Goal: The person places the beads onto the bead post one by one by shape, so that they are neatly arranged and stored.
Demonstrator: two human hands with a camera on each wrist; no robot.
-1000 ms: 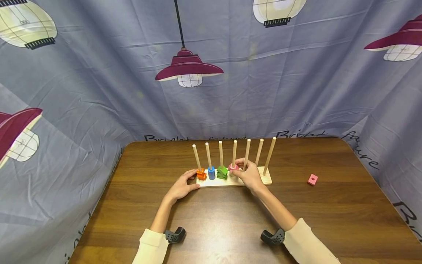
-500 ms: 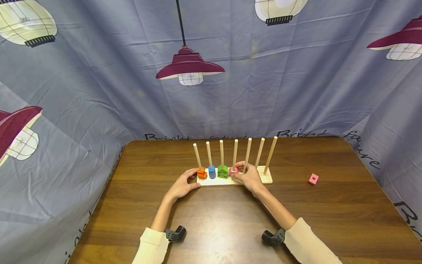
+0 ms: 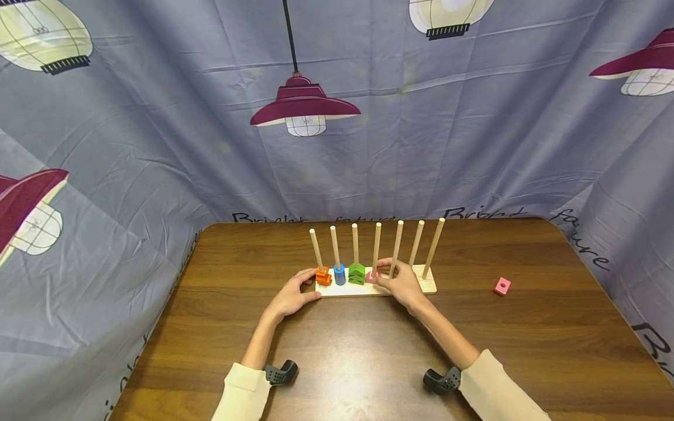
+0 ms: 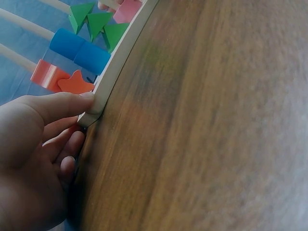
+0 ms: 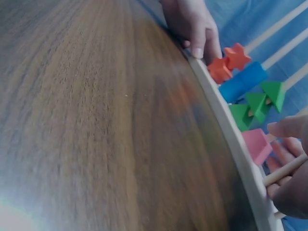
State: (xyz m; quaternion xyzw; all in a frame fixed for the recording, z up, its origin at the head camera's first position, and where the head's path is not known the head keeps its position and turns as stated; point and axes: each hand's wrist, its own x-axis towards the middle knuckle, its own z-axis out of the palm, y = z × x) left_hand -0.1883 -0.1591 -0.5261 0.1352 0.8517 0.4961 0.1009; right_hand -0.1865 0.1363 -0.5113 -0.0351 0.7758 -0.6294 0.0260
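Observation:
A wooden peg board (image 3: 337,292) holds a row of upright pegs on a light base. My left hand (image 3: 291,297) grips its left end, thumb on the front edge and fingers behind, as the left wrist view (image 4: 84,102) shows. Orange star blocks (image 3: 323,277), a blue cylinder stack (image 3: 339,275) and green triangular blocks (image 3: 356,275) sit on the first three pegs. On the fourth peg a pink block (image 5: 258,146) rests down at the base. My right hand (image 3: 404,285) is around that peg, thumb and fingertips right at the block's upper side, not wrapped round it.
A second pink block (image 3: 502,286) with a hole lies on the brown wooden table (image 3: 347,345), right of the board. Bare pegs (image 3: 433,248) rise beside and behind my right hand. A grey-blue curtain (image 3: 395,146) with printed lamps hangs behind the table.
The pink block has slid down the fourth peg to the base, and my right hand has lowered slightly with it. The top green block has straightened. My left hand keeps its place.

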